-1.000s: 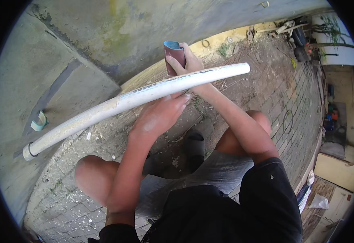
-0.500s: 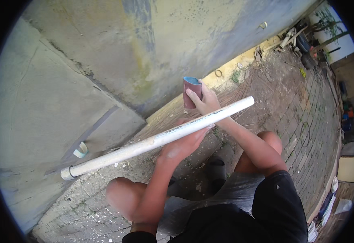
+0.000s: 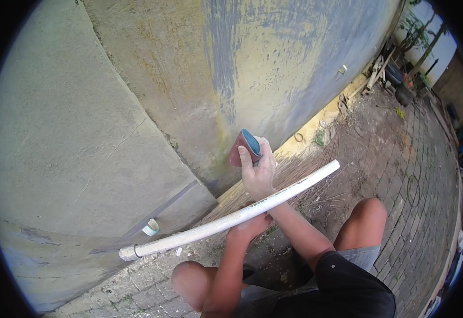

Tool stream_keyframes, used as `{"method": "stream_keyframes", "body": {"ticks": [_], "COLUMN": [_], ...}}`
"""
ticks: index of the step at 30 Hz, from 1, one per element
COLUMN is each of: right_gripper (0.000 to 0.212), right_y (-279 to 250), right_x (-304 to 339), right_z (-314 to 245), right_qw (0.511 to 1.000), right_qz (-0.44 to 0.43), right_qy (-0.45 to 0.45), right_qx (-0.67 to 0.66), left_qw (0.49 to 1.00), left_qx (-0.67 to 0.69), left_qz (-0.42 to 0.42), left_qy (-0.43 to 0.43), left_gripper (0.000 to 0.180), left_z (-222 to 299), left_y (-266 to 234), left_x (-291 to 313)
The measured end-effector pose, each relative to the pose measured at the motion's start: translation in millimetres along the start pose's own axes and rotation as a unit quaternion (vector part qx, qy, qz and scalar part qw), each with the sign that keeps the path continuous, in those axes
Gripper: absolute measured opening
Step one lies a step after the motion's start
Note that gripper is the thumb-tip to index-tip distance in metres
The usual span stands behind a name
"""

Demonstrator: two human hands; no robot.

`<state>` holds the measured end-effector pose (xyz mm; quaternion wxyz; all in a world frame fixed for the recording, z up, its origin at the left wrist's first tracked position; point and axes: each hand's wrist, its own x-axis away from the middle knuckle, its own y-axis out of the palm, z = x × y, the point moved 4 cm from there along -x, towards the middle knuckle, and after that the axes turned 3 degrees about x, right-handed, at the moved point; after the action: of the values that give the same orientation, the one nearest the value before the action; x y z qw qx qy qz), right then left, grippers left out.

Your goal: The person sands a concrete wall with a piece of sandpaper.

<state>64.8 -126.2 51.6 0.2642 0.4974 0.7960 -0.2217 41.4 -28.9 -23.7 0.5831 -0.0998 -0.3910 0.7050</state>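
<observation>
Sandpaper [image 3: 245, 148] sits clamped in my right hand [image 3: 258, 172] at twelve o'clock, off the dusty white pipe [image 3: 231, 218] my left hand [image 3: 250, 227] grips, so sanding looks unfinished.

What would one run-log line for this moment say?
left hand: grips white pipe from below | right hand: holds folded sandpaper above pipe | setting: wall, brick ground

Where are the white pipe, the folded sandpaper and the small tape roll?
white pipe [image 3: 210, 226], head view, middle of its length
folded sandpaper [image 3: 243, 147], head view, reddish outer face
small tape roll [image 3: 150, 227], head view, its rim, by the wall
</observation>
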Motion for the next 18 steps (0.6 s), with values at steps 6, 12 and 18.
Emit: {"method": "stream_keyframes", "body": {"ticks": [6, 12, 18], "right_gripper": [0.015, 0.019, 0.023], "right_y": [19.2, 21.2, 26.7], "right_x": [-76.1, -42.8, -48.8], "right_z": [-58.6, -18.3, -28.0], "right_qw": [0.972, 0.945, 0.943], "right_qz": [0.097, 0.124, 0.106], "right_qy": [-0.207, -0.298, -0.291], "right_qx": [0.063, 0.057, 0.12], "left_qw": [1.0, 1.0, 1.0], "left_qx": [0.002, 0.0, -0.001], "left_qz": [-0.02, 0.001, -0.007], "left_qy": [-0.023, -0.002, -0.012], "left_gripper": [0.048, 0.042, 0.046], "left_z": [-30.0, -23.2, -35.1], "left_y": [18.2, 6.7, 23.1], "left_x": [-4.0, -3.5, -4.4]}}
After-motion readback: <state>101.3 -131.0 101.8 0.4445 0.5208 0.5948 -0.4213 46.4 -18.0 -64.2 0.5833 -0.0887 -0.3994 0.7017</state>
